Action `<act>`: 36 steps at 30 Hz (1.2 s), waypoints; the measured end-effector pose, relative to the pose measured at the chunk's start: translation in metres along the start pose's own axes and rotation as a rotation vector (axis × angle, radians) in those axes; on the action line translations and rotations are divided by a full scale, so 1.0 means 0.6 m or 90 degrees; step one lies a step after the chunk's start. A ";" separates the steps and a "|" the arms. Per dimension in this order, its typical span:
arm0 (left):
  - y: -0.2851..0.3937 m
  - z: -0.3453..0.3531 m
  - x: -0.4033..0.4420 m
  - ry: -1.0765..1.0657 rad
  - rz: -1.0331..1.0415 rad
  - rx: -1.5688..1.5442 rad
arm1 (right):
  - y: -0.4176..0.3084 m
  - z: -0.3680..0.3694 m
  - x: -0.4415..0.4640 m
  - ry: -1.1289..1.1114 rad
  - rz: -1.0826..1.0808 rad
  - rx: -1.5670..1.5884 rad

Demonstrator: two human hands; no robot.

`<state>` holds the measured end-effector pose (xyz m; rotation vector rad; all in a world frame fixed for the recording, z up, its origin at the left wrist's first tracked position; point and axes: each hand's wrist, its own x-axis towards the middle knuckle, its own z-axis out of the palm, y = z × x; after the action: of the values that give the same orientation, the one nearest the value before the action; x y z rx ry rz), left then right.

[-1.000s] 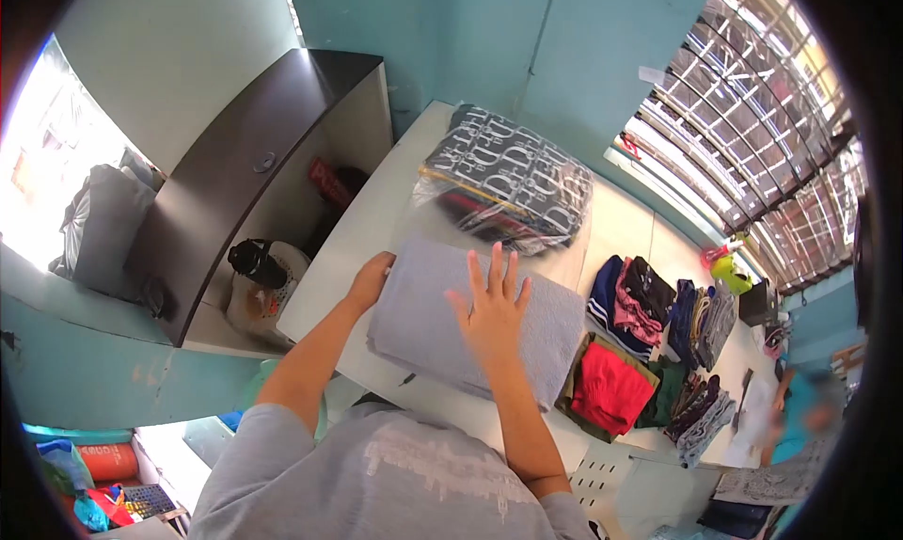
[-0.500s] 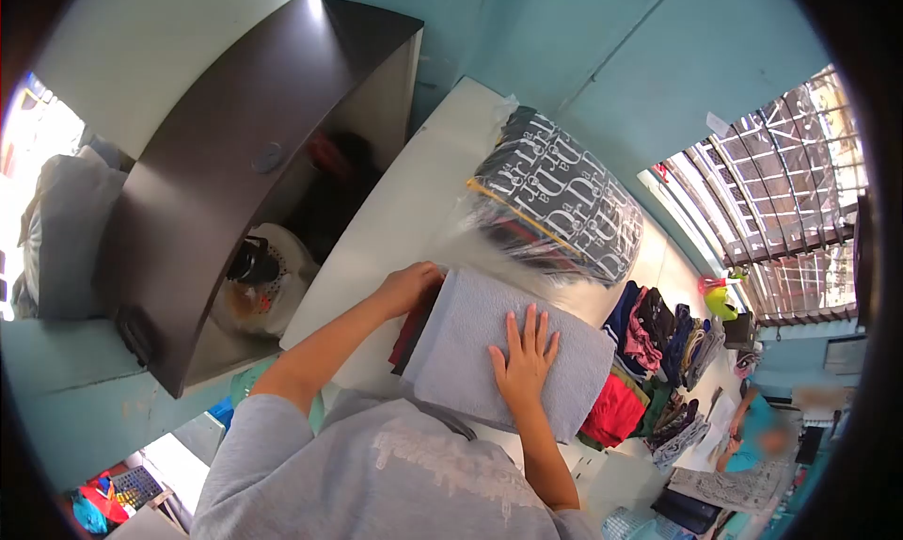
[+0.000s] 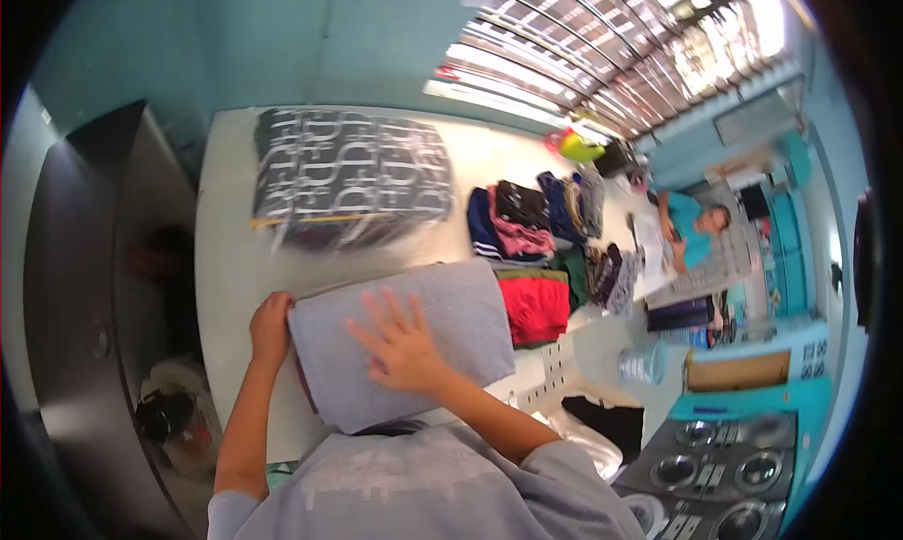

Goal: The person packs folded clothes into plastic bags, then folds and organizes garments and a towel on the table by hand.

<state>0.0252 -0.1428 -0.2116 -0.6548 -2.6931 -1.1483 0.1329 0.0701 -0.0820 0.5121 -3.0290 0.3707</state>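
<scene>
A folded grey towel (image 3: pixel 461 324) lies on a stack on the white table, with a dark red edge showing beneath it at the left. My left hand (image 3: pixel 270 328) is at the towel's left edge, its fingers curled against the side and partly hidden. Over the towel's middle, my right hand (image 3: pixel 400 347) is open with fingers spread, slightly blurred; whether it presses the cloth I cannot tell. Behind the towel sits a plastic-wrapped bundle (image 3: pixel 353 168) of black fabric with white lettering.
Folded clothes, including a red piece (image 3: pixel 536 309) and a dark pile (image 3: pixel 517 215), stand right of the towel. A dark cabinet (image 3: pixel 75 286) borders the table at left. A person in a teal shirt (image 3: pixel 696 230) is at the far end. Washing machines (image 3: pixel 724 474) stand lower right.
The view has swung to the right, bringing the washing machines into sight. My right hand has shifted left across the towel and its fingers have spread. My left hand stays at the left edge.
</scene>
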 end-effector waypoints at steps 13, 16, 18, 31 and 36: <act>0.117 -0.092 0.009 -0.180 -0.243 -0.199 | -0.009 0.120 -0.010 0.064 -0.108 0.137; 0.186 -0.095 -0.005 -0.234 -0.163 -0.144 | -0.011 0.101 -0.011 0.014 -0.086 0.155; 0.223 -0.082 -0.010 -0.176 -0.108 -0.071 | -0.005 0.116 -0.005 0.069 -0.087 0.215; 0.284 0.046 0.093 -0.068 0.032 0.341 | 0.141 -0.006 -0.178 0.112 0.108 0.119; 0.298 0.041 0.115 -0.044 0.057 0.295 | 0.135 0.035 -0.178 0.163 0.085 0.142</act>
<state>0.0435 0.0074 -0.0917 -0.7315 -2.8014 -0.4565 0.2068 0.1729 -0.1301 0.2482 -2.7948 0.7258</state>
